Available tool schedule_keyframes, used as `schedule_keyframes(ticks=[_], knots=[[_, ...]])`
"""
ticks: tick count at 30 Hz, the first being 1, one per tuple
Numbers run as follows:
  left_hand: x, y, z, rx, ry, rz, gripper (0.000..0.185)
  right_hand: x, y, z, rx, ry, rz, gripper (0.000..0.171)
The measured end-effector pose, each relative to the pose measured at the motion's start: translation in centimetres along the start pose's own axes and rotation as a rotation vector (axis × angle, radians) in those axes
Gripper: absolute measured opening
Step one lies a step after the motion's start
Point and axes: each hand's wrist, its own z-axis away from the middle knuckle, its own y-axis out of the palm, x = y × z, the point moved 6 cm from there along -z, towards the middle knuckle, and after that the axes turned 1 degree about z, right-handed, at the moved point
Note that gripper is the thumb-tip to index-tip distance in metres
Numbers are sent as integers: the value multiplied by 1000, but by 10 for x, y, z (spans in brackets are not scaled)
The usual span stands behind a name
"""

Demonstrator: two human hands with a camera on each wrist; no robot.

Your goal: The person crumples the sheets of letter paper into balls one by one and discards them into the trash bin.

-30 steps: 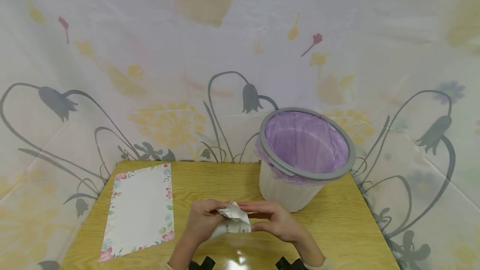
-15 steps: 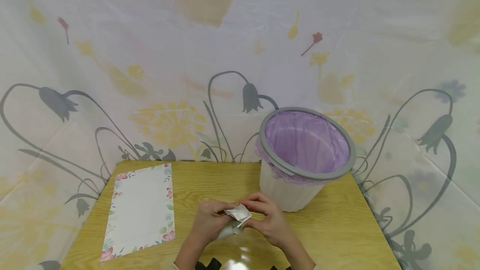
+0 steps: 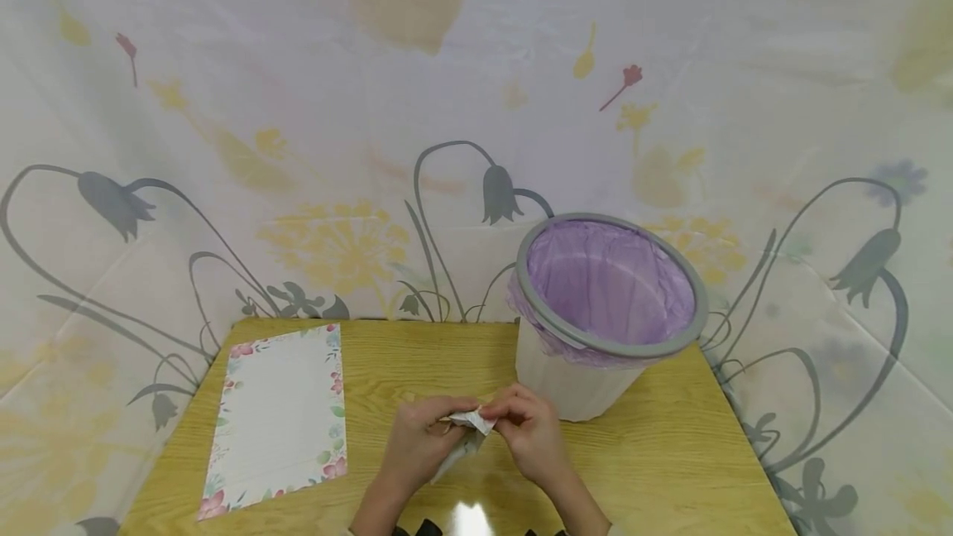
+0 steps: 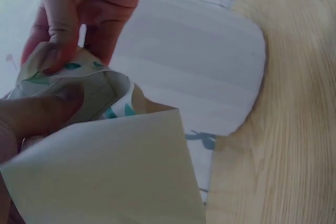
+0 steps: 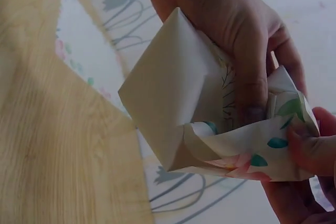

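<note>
A crumpled sheet of floral paper (image 3: 467,428) is held just above the wooden table (image 3: 417,362) near its front edge. My left hand (image 3: 424,437) grips its left side, thumb pressed on the folds. My right hand (image 3: 524,428) pinches its right end. In the left wrist view the paper (image 4: 105,166) fills the lower left, with a thumb (image 4: 47,108) on it. In the right wrist view the folded paper (image 5: 210,124) is squeezed between both hands, and its teal and pink leaf print shows.
A flat sheet with a floral border (image 3: 279,416) lies on the table's left side. A white bin with a grey rim (image 3: 606,346) and a purple liner stands at the back right, close to my right hand. A floral curtain hangs behind.
Both hands have drawn closer together and squeezed the paper into a smaller wad. The right hand has shifted left, towards the left hand.
</note>
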Motion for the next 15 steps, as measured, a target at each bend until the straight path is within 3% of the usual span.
schedule_keyframes(ticks=[4,9,12,15], knots=[[4,-7,3,6,-30,37,37,-15,-8,3,-80,68,-77,15],[12,-24,12,7,-141,90,48,-31,-22,8,-197,172,-143,14],[17,-30,19,29,-202,180,57,-38,-27,11,-247,230,-216,11],[19,-30,23,21,-191,288,68,-42,-28,13,-276,283,-319,11]])
